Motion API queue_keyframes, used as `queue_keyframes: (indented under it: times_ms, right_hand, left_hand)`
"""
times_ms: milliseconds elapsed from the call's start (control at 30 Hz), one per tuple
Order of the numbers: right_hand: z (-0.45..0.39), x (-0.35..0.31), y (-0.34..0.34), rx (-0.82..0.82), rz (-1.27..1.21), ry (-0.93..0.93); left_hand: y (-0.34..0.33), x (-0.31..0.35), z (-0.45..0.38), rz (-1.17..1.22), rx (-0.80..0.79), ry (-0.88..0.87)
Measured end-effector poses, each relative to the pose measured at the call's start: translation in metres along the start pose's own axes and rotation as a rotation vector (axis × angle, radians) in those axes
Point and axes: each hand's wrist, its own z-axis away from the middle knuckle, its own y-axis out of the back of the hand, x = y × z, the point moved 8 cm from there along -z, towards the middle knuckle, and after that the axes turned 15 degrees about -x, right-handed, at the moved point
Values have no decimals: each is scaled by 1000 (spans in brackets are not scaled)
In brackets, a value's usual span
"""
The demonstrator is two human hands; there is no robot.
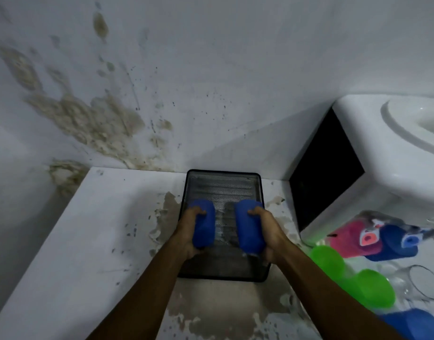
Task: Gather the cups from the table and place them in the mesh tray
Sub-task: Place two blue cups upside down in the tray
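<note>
Two bare forearms, reaching in from the bottom edge toward the middle of the view. Left hand wrapped around a blue cup, fingers curled over its upper side, thumb underneath. Right hand likewise closed on a second blue cup, fingers bent across its top. Both cups tipped on their sides, side by side with a gap between, held low over the black mesh tray; whether touching the mesh, impossible to tell. Tray flat on the white, stained surface, its far end near the blotched wall. Off to the right, beside a white appliance: two green cups, a clear glass, a red cup and more blue ones, lying jumbled outside the tray.
</note>
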Motion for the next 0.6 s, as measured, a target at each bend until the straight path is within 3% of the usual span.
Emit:
queue_keyframes:
  times_ms: [133,233,333,433,600]
  right_hand:
    - [-35,-28,0,111,348,-5]
    - [-54,-60,1,264,725,69]
    - [-77,-80,-8,272,904,178]
    - [-97,-94,-17,273,1030,269]
    - [-126,-111,-34,255,1121,406]
  left_hand:
    - [15,36,-34,-198,135,-87]
    - [24,72,-47,-540,318,-228]
    - [21,105,-50,-779,458,-378]
    - [11,123,-61,-961,476,-447]
    - [5,139,-89,-1046,459,-481]
